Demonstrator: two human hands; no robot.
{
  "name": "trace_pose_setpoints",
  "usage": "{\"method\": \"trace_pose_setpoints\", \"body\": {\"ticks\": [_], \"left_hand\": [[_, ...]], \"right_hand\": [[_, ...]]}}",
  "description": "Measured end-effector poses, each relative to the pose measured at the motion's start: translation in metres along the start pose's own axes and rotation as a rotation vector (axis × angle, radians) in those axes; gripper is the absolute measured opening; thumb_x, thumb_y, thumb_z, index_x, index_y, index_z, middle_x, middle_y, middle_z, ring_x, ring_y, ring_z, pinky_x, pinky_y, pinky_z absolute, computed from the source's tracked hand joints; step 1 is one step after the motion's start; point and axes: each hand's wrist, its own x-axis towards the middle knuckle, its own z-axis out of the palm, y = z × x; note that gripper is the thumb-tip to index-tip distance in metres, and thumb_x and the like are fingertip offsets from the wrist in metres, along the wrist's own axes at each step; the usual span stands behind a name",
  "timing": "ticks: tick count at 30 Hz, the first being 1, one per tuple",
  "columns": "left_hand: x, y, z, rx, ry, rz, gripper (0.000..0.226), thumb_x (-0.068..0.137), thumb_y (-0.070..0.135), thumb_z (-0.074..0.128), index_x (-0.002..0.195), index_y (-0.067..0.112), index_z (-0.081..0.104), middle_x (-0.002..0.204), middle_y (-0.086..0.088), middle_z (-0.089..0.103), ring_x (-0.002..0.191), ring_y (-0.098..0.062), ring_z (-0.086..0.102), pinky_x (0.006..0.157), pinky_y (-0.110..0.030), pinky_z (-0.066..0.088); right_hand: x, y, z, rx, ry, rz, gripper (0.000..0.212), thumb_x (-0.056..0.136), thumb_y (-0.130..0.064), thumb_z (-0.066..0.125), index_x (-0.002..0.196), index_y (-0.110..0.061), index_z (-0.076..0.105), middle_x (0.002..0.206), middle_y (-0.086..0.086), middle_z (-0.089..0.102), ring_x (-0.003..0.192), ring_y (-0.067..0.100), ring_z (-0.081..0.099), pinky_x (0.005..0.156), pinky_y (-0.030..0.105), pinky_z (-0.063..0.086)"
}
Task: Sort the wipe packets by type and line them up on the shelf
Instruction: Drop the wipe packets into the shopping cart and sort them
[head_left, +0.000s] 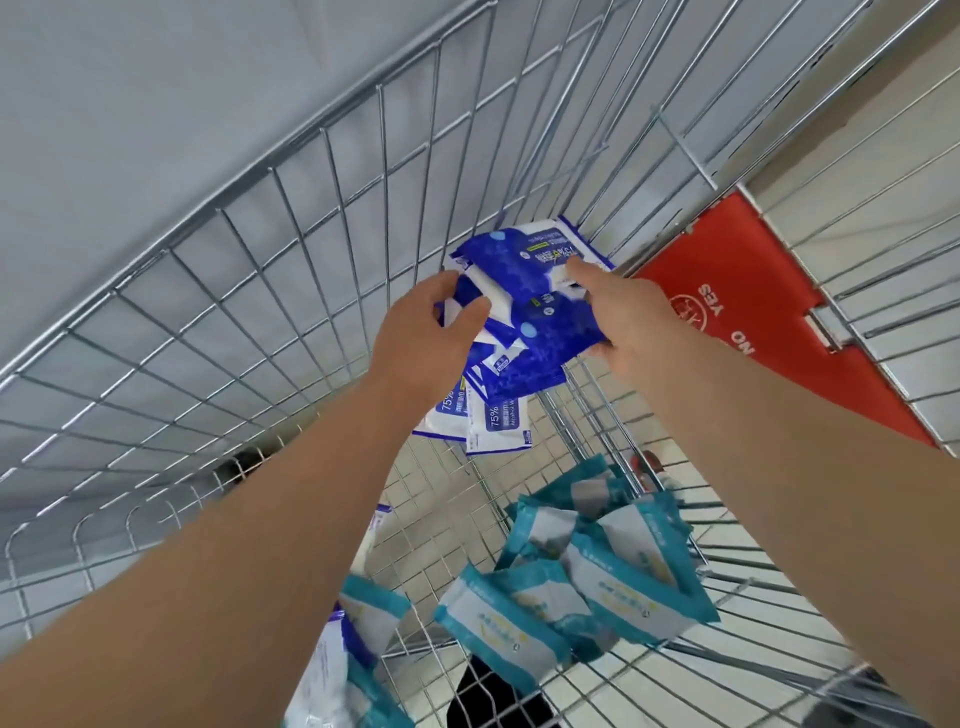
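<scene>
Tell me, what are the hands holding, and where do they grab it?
A bunch of blue wipe packets. The left hand grips the bunch's left edge; the right hand grips its right edge.

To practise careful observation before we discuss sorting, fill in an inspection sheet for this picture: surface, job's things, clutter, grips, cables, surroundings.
Surface: wire cart; no shelf in view.
Job's things: blue packets held above the cart's bottom; white 75% packets hanging just below them; teal packets heaped in the cart's bottom.
Clutter: nothing seen.
Grips: left hand and right hand both hold the blue packets.
Cables: nothing seen.
Surroundings: red flap on the cart; tiled floor through the mesh; grey wall beyond.
</scene>
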Motion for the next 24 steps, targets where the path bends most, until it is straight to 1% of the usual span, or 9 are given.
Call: {"method": "trace_pose_setpoints", "body": {"ticks": [3, 5, 7, 9, 12, 14, 18, 21, 24], "left_hand": [[-0.009, -0.002, -0.009, 0.012, 0.01, -0.005, 0.041, 0.093, 0.036, 0.059, 0.131, 0.021, 0.053, 0.123, 0.006, 0.061, 0.109, -0.011, 0.061, 0.09, -0.037, 0.054], [-0.02, -0.006, -0.021, 0.033, 0.013, 0.008, 0.041, 0.092, 0.035, 0.059, 0.131, 0.021, 0.054, 0.125, 0.008, 0.061, 0.112, -0.01, 0.058, 0.087, -0.033, 0.054], [-0.035, -0.015, -0.039, 0.081, 0.038, 0.004, 0.037, 0.092, 0.033, 0.06, 0.127, 0.021, 0.058, 0.122, 0.009, 0.062, 0.106, -0.006, 0.059, 0.081, -0.027, 0.053], [-0.052, -0.03, -0.061, 0.135, 0.063, -0.018, 0.032, 0.092, 0.028, 0.061, 0.122, 0.018, 0.062, 0.114, 0.008, 0.065, 0.096, -0.006, 0.061, 0.083, -0.022, 0.051], [-0.081, -0.068, -0.095, 0.253, 0.069, -0.102, 0.022, 0.09, 0.024, 0.064, 0.111, 0.019, 0.064, 0.101, 0.006, 0.066, 0.08, 0.003, 0.057, 0.067, 0.001, 0.038], [-0.097, -0.099, -0.116, 0.337, 0.062, -0.196, 0.026, 0.088, 0.02, 0.066, 0.114, 0.015, 0.064, 0.105, 0.0, 0.067, 0.08, -0.005, 0.057, 0.067, -0.007, 0.038], [-0.108, -0.155, -0.133, 0.513, 0.005, -0.336, 0.047, 0.084, 0.023, 0.071, 0.127, 0.009, 0.057, 0.123, -0.011, 0.061, 0.106, -0.026, 0.056, 0.083, -0.026, 0.036], [-0.1, -0.183, -0.129, 0.636, -0.06, -0.293, 0.055, 0.077, 0.043, 0.071, 0.122, 0.015, 0.057, 0.116, -0.01, 0.061, 0.107, -0.033, 0.057, 0.087, -0.034, 0.044], [-0.09, -0.2, -0.126, 0.8, -0.053, -0.269, 0.064, 0.071, 0.05, 0.073, 0.122, 0.016, 0.054, 0.123, -0.014, 0.056, 0.108, -0.037, 0.055, 0.09, -0.046, 0.047]], "right_hand": [[-0.013, 0.008, -0.003, -0.056, -0.01, -0.116, 0.026, 0.082, -0.035, 0.072, 0.09, -0.016, 0.056, 0.087, 0.0, 0.065, 0.075, 0.011, 0.064, 0.059, 0.022, 0.05], [-0.028, 0.017, -0.003, -0.169, 0.055, -0.26, 0.029, 0.081, -0.04, 0.07, 0.081, -0.015, 0.055, 0.084, 0.0, 0.062, 0.072, 0.011, 0.059, 0.054, 0.021, 0.044], [-0.043, 0.035, -0.005, -0.348, 0.245, -0.46, 0.045, 0.074, -0.049, 0.069, 0.099, -0.014, 0.058, 0.104, 0.001, 0.057, 0.096, 0.016, 0.056, 0.077, 0.024, 0.048], [-0.069, 0.057, -0.007, -0.457, 0.287, -0.736, 0.048, 0.077, -0.039, 0.069, 0.114, -0.013, 0.053, 0.116, -0.002, 0.044, 0.113, 0.017, 0.043, 0.098, 0.029, 0.037], [-0.109, 0.094, 0.006, -0.516, 0.089, -0.93, 0.042, 0.076, -0.029, 0.065, 0.11, -0.008, 0.054, 0.111, 0.003, 0.045, 0.105, 0.02, 0.044, 0.094, 0.035, 0.037], [-0.118, 0.119, 0.026, -0.57, -0.034, -0.929, 0.041, 0.075, -0.032, 0.061, 0.107, -0.006, 0.056, 0.107, 0.008, 0.051, 0.099, 0.021, 0.046, 0.089, 0.037, 0.04], [-0.113, 0.161, 0.074, -0.801, -0.296, -0.826, 0.037, 0.08, -0.026, 0.065, 0.109, -0.003, 0.059, 0.106, 0.013, 0.057, 0.1, 0.027, 0.051, 0.09, 0.035, 0.039], [-0.101, 0.186, 0.106, -0.963, -0.435, -0.632, 0.042, 0.086, -0.023, 0.067, 0.122, -0.006, 0.055, 0.121, 0.012, 0.055, 0.111, 0.026, 0.051, 0.097, 0.032, 0.039], [-0.091, 0.206, 0.131, -1.055, -0.477, -0.494, 0.046, 0.084, -0.027, 0.069, 0.123, -0.008, 0.052, 0.121, 0.012, 0.054, 0.109, 0.026, 0.054, 0.09, 0.032, 0.042]]}}
